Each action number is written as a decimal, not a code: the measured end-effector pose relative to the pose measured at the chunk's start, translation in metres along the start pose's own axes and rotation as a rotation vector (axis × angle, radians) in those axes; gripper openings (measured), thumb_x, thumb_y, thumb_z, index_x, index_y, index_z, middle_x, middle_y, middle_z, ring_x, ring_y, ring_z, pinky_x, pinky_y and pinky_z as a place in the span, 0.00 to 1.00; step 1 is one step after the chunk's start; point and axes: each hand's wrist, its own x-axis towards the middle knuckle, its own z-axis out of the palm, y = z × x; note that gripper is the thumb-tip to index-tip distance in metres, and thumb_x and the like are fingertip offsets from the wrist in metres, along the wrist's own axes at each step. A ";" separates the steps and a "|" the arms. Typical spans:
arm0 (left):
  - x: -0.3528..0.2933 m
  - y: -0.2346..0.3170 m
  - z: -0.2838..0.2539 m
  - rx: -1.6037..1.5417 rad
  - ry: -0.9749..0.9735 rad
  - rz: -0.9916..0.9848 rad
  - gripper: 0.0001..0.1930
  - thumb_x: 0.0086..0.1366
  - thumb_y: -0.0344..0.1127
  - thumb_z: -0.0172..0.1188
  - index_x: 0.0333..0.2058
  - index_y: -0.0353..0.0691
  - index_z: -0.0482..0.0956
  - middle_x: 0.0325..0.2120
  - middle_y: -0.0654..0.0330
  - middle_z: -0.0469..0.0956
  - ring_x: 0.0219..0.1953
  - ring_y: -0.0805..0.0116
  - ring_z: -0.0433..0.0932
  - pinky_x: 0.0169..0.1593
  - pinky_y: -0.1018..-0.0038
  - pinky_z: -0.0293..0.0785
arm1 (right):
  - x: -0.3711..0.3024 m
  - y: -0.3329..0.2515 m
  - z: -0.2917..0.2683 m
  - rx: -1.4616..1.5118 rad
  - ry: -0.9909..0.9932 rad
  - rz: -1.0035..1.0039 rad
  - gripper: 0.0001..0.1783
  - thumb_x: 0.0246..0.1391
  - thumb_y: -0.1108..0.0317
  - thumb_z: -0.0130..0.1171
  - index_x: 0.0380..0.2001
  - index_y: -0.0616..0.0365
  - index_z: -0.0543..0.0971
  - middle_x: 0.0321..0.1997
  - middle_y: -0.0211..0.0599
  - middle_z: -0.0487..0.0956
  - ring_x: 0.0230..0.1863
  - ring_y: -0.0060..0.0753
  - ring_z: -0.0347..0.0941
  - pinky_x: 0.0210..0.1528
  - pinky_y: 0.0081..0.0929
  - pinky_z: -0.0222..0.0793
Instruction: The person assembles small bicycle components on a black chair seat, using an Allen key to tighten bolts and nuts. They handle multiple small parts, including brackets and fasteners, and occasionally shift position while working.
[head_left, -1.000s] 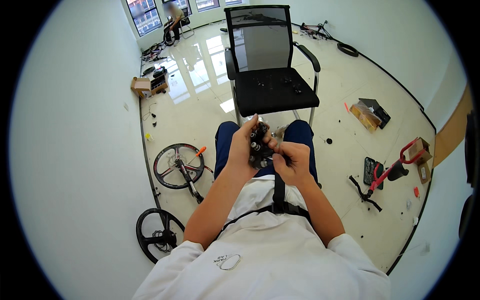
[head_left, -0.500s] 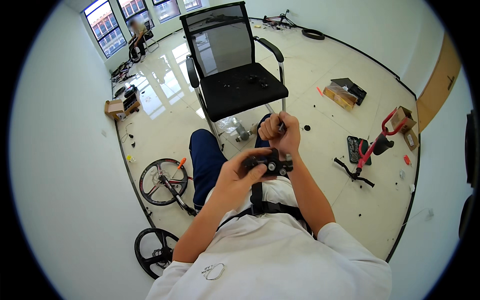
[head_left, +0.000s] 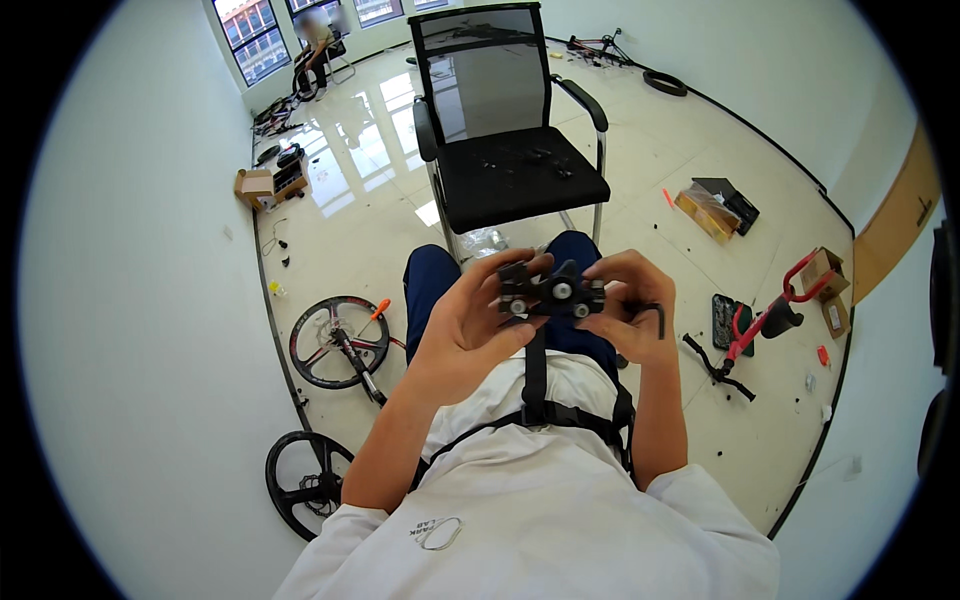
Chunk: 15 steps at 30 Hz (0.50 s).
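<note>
A black disc brake caliper [head_left: 548, 294] with silver bolts is held up over my lap. My left hand [head_left: 462, 325] grips its left end, thumb below and fingers behind. The thumb and fingertips of my right hand [head_left: 640, 295] pinch the right end. A black hex key [head_left: 658, 318] is also tucked in my right hand, its bent end pointing down past the fingers and apart from the bolts. In front stands a black mesh chair [head_left: 520, 185] with small dark parts [head_left: 548, 160] lying on its seat.
To the left lie a spoked wheel [head_left: 300, 362] with an orange-handled screwdriver [head_left: 380, 309] and another black wheel [head_left: 290, 470]. At right are a red bike frame [head_left: 745, 340], a tool case [head_left: 722, 318] and a yellow box [head_left: 705, 215]. A person [head_left: 314, 55] sits by the far windows.
My right hand has come down beside the caliper and now touches it, with the hex key in its grip. The caliper has been turned to face me more squarely. The view has shifted.
</note>
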 end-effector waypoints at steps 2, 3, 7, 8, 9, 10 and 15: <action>-0.002 0.001 -0.002 0.146 0.012 0.079 0.29 0.63 0.16 0.54 0.62 0.33 0.62 0.57 0.49 0.70 0.58 0.59 0.73 0.56 0.66 0.77 | 0.000 0.004 -0.005 0.035 0.015 -0.030 0.25 0.37 0.72 0.77 0.41 0.60 0.78 0.30 0.26 0.81 0.15 0.04 0.55 0.17 0.11 0.43; -0.003 0.001 -0.003 0.207 0.044 0.098 0.28 0.62 0.15 0.55 0.61 0.32 0.64 0.55 0.49 0.72 0.56 0.60 0.75 0.55 0.67 0.77 | 0.000 0.006 -0.008 0.053 0.023 -0.044 0.25 0.37 0.72 0.77 0.41 0.61 0.78 0.31 0.28 0.82 0.15 0.04 0.55 0.17 0.11 0.43; -0.006 0.000 -0.004 0.388 0.161 0.176 0.24 0.58 0.13 0.60 0.55 0.30 0.73 0.45 0.50 0.81 0.48 0.65 0.81 0.52 0.71 0.79 | -0.002 0.007 -0.010 0.046 0.023 -0.065 0.25 0.38 0.72 0.77 0.41 0.62 0.77 0.33 0.31 0.83 0.15 0.04 0.55 0.17 0.11 0.42; -0.007 0.000 -0.003 0.419 0.188 0.197 0.23 0.57 0.13 0.61 0.53 0.29 0.75 0.42 0.50 0.82 0.46 0.66 0.82 0.51 0.72 0.79 | -0.002 0.006 -0.010 0.053 0.025 -0.065 0.25 0.38 0.72 0.77 0.41 0.62 0.77 0.33 0.31 0.83 0.15 0.04 0.54 0.18 0.11 0.42; -0.007 -0.001 -0.003 0.424 0.195 0.206 0.22 0.56 0.12 0.61 0.52 0.28 0.76 0.42 0.50 0.82 0.45 0.66 0.82 0.51 0.72 0.80 | -0.001 0.006 -0.009 0.060 0.027 -0.064 0.25 0.38 0.72 0.77 0.41 0.62 0.77 0.33 0.31 0.83 0.15 0.04 0.54 0.18 0.11 0.42; -0.007 -0.002 -0.004 0.430 0.201 0.215 0.22 0.55 0.11 0.61 0.50 0.27 0.76 0.41 0.50 0.82 0.44 0.66 0.82 0.50 0.71 0.80 | -0.002 0.005 -0.009 0.067 0.030 -0.063 0.26 0.38 0.72 0.78 0.42 0.63 0.77 0.33 0.31 0.83 0.15 0.04 0.54 0.18 0.11 0.42; -0.008 -0.002 -0.006 0.368 0.188 0.177 0.18 0.56 0.12 0.62 0.47 0.25 0.78 0.39 0.50 0.83 0.42 0.66 0.83 0.49 0.70 0.81 | -0.004 0.006 -0.010 0.048 0.034 -0.055 0.26 0.36 0.73 0.78 0.42 0.62 0.78 0.32 0.30 0.83 0.15 0.04 0.53 0.18 0.11 0.42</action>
